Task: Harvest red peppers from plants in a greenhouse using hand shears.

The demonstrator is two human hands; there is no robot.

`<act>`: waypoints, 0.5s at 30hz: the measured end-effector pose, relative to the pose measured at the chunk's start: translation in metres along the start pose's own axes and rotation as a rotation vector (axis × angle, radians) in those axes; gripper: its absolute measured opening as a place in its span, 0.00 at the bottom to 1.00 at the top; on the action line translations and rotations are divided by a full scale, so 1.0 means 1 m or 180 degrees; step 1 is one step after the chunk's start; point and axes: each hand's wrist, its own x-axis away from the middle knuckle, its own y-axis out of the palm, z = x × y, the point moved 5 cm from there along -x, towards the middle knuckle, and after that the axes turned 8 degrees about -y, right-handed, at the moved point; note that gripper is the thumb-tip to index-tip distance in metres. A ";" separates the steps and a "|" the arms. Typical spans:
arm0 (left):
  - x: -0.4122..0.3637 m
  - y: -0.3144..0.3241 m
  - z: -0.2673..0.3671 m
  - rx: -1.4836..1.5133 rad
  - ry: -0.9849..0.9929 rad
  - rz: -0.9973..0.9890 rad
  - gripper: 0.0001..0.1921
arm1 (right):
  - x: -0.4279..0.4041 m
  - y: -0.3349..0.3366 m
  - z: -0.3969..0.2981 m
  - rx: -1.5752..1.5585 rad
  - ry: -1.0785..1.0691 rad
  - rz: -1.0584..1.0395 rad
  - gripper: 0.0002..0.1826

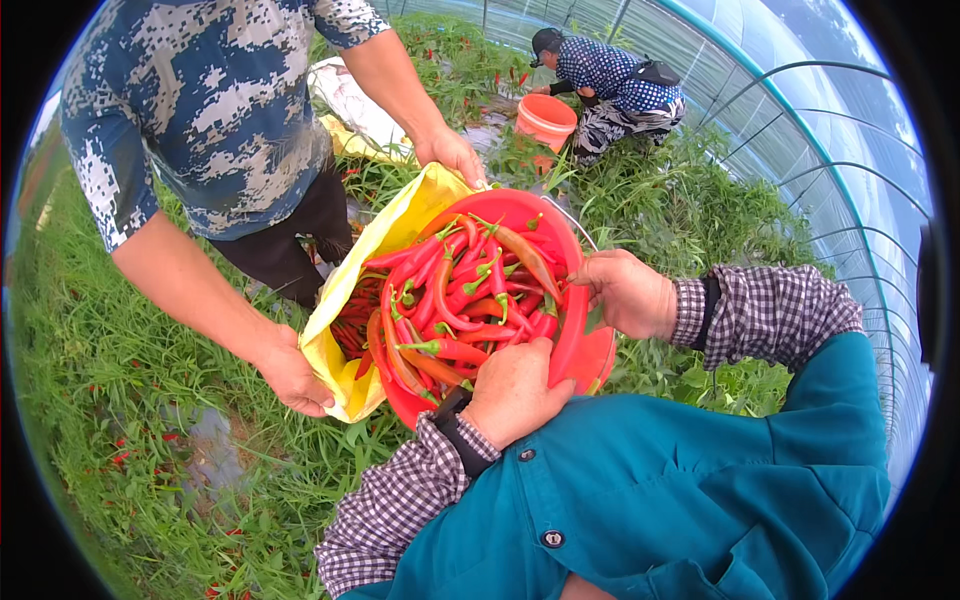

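A red bucket (571, 330) full of red chili peppers (450, 300) is tilted into the mouth of a yellow woven sack (337, 300). My right hand (634, 294) grips the bucket's rim on the far right side, near its wire handle (574, 223). On the peppers at the near side lies my left hand (517, 394), its fingers bent down and their tips hidden. More peppers (351, 330) show inside the sack. The other person's two hands (454, 156) (294, 375) hold the sack's edge at the top and at the lower left.
A person in a camouflage-pattern shirt (225, 112) stands opposite. Farther back, another person (619, 82) crouches beside an orange-red bucket (546, 120). A white sack (360, 105) lies behind the standing person. Pepper plants (300, 480) surround us, and a hooped plastic tunnel (825, 150) curves over the right.
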 end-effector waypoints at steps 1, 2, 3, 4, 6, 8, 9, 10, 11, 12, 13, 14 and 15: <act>-0.003 0.011 -0.003 -0.0004 0.0009 -0.0043 0.17 | 0.003 0.002 -0.001 -0.0033 0.0007 0.0028 0.09; -0.004 0.017 -0.006 0.0299 0.0094 0.0204 0.14 | 0.005 0.008 -0.004 -0.0005 0.0003 0.0025 0.10; -0.007 0.017 -0.003 0.0608 0.0200 0.0435 0.10 | 0.006 0.009 -0.006 0.0018 -0.0014 0.0049 0.10; -0.007 0.019 -0.003 0.0838 0.0131 0.0526 0.08 | 0.006 0.006 -0.005 0.0115 0.0053 0.0121 0.11; -0.005 0.017 0.001 0.0751 -0.0171 0.0222 0.09 | 0.001 0.000 -0.001 0.0032 0.0038 0.0065 0.12; -0.005 0.011 0.003 0.0663 -0.0483 -0.0019 0.09 | -0.006 -0.017 0.000 0.0269 0.0083 -0.0312 0.18; -0.004 0.009 -0.001 0.0640 -0.0523 -0.0056 0.09 | -0.011 -0.025 -0.004 0.0520 0.0010 -0.0487 0.23; -0.004 0.008 -0.002 0.0843 -0.0502 0.0045 0.09 | -0.020 -0.054 -0.009 0.0649 -0.0341 -0.0165 0.25; -0.003 0.006 -0.002 0.1044 -0.0468 0.0125 0.08 | -0.028 -0.090 -0.002 0.0770 -0.0690 0.0187 0.27; -0.004 0.007 -0.001 0.1033 -0.0466 0.0121 0.08 | -0.036 -0.136 0.015 0.0782 -0.0893 0.0733 0.29; -0.007 0.010 0.000 0.1014 -0.0434 0.0054 0.08 | -0.045 -0.181 0.042 0.0785 -0.1083 0.1274 0.32; -0.008 0.010 0.000 0.0944 -0.0521 0.0027 0.08 | -0.049 -0.213 0.089 0.0379 -0.0407 0.1503 0.35; -0.009 0.010 -0.001 0.0865 -0.0612 0.0033 0.08 | -0.053 -0.233 0.133 -0.0028 0.0256 0.1680 0.39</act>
